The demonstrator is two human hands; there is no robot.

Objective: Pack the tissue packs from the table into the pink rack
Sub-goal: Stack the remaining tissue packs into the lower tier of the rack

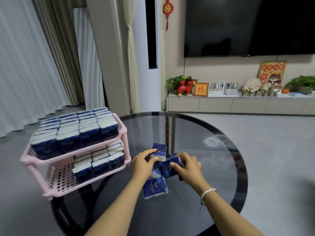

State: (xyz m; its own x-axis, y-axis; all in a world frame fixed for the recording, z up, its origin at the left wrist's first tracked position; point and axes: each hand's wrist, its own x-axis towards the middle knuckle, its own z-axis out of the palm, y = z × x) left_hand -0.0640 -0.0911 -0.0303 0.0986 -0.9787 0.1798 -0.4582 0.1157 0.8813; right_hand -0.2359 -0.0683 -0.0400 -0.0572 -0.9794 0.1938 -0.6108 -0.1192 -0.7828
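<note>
Left hand (142,163) gripping a blue tissue pack (159,151), fingers curled over its near edge. Right hand (187,166) curled round another pack (170,168), tilted among a small loose cluster on the dark glass counter (213,150). One more pack (155,188) flat, nearest the body, between both forearms. Pink rack (125,132) at the counter's left edge: upper tier packed full, lower tier partly filled, toward its right side.

The nearest tissue pack (155,187) on the bench bears pale lettering too blurred to read surely, the framed picture (201,89) on the sideboard shows the gold character 福, and the red wall ornament (167,9) carries one gold character.
</note>
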